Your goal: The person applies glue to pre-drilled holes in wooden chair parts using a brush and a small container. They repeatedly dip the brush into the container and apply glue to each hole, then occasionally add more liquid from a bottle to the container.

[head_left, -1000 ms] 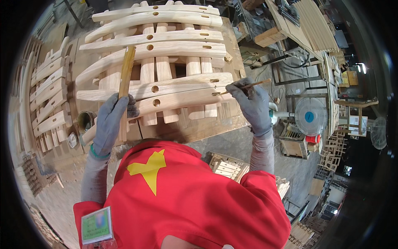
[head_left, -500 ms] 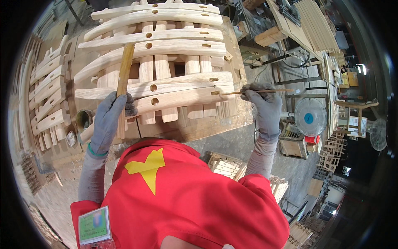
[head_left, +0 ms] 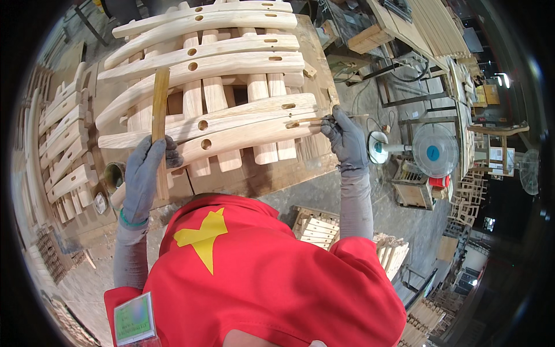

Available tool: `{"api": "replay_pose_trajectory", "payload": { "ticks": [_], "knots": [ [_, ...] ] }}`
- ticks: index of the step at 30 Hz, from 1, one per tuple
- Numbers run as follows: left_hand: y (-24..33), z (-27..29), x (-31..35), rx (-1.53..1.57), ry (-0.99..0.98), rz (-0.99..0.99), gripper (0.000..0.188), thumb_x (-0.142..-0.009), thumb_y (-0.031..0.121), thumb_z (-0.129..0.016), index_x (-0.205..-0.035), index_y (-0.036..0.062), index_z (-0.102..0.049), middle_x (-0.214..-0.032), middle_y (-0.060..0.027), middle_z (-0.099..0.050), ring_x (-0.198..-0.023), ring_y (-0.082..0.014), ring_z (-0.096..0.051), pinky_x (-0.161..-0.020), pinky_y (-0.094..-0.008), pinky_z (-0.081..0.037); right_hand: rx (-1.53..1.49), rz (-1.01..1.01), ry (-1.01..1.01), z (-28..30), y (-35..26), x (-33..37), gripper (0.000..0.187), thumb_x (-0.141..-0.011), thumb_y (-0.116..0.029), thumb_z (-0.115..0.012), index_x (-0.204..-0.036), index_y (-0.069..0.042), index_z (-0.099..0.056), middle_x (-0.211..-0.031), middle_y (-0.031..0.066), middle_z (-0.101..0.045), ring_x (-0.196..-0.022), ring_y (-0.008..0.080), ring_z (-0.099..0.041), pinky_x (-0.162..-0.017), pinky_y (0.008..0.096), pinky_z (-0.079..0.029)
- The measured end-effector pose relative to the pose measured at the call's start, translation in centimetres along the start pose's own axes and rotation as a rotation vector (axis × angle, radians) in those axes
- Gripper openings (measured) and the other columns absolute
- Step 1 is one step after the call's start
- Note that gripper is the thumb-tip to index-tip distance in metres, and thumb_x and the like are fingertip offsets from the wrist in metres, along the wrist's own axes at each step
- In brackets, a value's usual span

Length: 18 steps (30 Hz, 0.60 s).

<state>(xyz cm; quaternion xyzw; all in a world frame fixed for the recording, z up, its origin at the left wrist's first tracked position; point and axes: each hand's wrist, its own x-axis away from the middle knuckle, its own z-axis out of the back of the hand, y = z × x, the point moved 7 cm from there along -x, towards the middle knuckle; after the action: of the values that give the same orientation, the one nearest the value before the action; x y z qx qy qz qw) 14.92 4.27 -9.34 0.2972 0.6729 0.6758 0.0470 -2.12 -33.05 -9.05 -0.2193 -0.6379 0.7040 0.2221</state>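
My left hand (head_left: pixel 142 176), in a grey glove, is closed around a flat yellowish wooden strip (head_left: pixel 159 104) held lengthwise across the near pieces. My right hand (head_left: pixel 347 140), gloved too, pinches a thin brown stick (head_left: pixel 313 120). The stick's tip is at the oblong slot near the right end of the nearest curved wooden piece (head_left: pixel 248 134); how far it reaches in, I cannot tell. This piece also has a round hole. Another slotted piece (head_left: pixel 243 118) lies just behind it. Several similar curved pieces (head_left: pixel 231 65) lie farther back, across a layer of crossing wooden bars (head_left: pixel 215 103).
A dark cup (head_left: pixel 114 175) stands left of my left hand. More wooden pieces (head_left: pixel 65 141) are stacked at the far left. On the right are a fan (head_left: pixel 435 151), a wooden crate (head_left: pixel 413 191) and a workbench (head_left: pixel 413 29). The worktable's edge (head_left: pixel 277 184) runs close to my body.
My right hand has moved in toward the slotted end of the nearest piece, with the stick's tip still at the slot. My left hand keeps its hold on the strip. The view has shifted slightly.
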Motion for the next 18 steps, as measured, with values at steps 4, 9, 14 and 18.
{"api": "replay_pose_trajectory", "payload": {
  "ticks": [4,9,14,18],
  "knots": [
    [0.3,-0.1,0.1,-0.007,0.028,0.003,0.023,-0.094,0.016,-0.048,-0.103,-0.0039,-0.055,-0.086,-0.0067,-0.060,-0.074,-0.0124,-0.060,-0.070,-0.0270,-0.052,0.609,0.316,-0.160,-0.9,-1.8,0.0,0.024,-0.088,-0.007,-0.059,-0.105,0.010,-0.055,-0.086,0.0111,-0.058,-0.075,0.0144,-0.061,-0.063,0.0212,-0.055],
    [-0.4,0.2,-0.1,0.008,0.027,0.021,0.023,-0.094,0.016,-0.048,-0.103,-0.0041,-0.055,-0.086,-0.0067,-0.060,-0.074,-0.0123,-0.060,-0.070,-0.0270,-0.053,-0.346,-0.345,0.065,0.4,2.4,-0.3,0.022,-0.089,-0.007,-0.057,-0.103,0.009,-0.054,-0.088,0.0122,-0.058,-0.073,0.0143,-0.060,-0.063,0.0201,-0.053],
    [-0.4,0.2,-0.1,0.021,0.041,0.014,0.023,-0.094,0.016,-0.048,-0.102,-0.0045,-0.056,-0.086,-0.0066,-0.061,-0.073,-0.0120,-0.060,-0.070,-0.0264,-0.052,-0.560,-0.474,0.098,0.0,2.2,-0.1,0.021,-0.090,-0.002,-0.052,-0.108,0.009,-0.050,-0.096,0.0156,-0.058,-0.077,0.0162,-0.059,-0.069,0.0216,-0.052],
    [-0.3,0.3,0.0,0.002,0.041,0.017,0.024,-0.094,0.016,-0.048,-0.102,-0.0045,-0.056,-0.086,-0.0067,-0.061,-0.073,-0.0120,-0.060,-0.069,-0.0261,-0.052,-0.573,-0.472,0.134,0.1,2.0,0.1,0.028,-0.089,0.001,-0.050,-0.116,0.009,-0.044,-0.103,0.0188,-0.056,-0.082,0.0191,-0.058,-0.074,0.0235,-0.051]
  ]
}}
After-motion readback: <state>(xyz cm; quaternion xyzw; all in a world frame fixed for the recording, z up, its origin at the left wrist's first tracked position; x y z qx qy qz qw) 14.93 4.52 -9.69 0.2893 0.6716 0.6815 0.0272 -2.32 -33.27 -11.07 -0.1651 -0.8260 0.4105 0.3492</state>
